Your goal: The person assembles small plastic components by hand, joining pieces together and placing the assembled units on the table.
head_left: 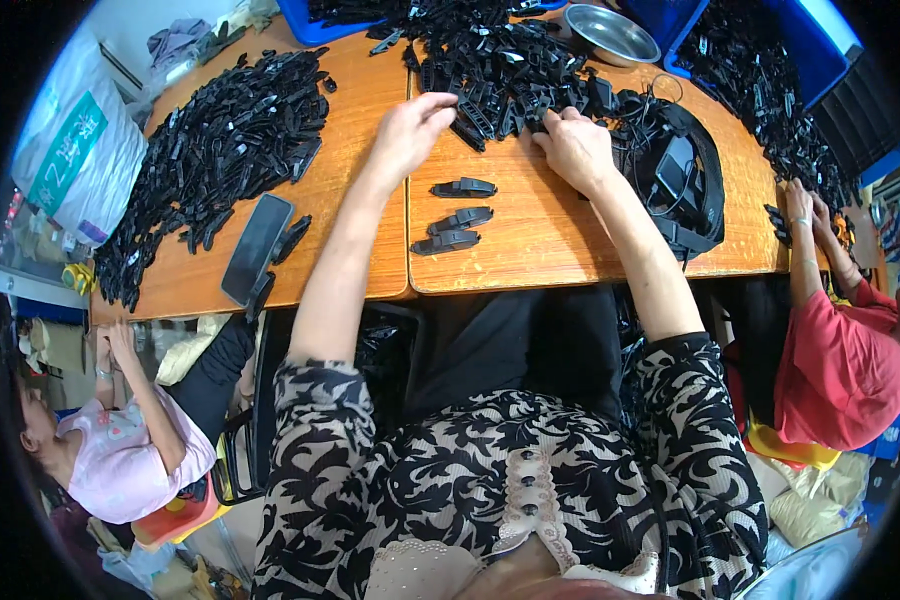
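Note:
My left hand (410,137) is at the near edge of a heap of black plastic parts (505,65). Its fingers stretch toward the heap, thumb a little apart, with nothing visible between them. On the heap's right side, my right hand (578,150) has its fingers curled down, pinching a small black plastic part (542,120) that they partly cover. Closer to me on the wooden table (520,250) lie three slim black pieces, one black clip-like piece (464,187) apart from two others (450,241) that lie close together.
Another black heap (240,130) spreads over the left table beside a dark phone (258,248). A metal bowl (613,35) stands at the back. Right of my hand lies a black strap with cables (705,170). Co-workers sit at both sides, one in a red top (840,370).

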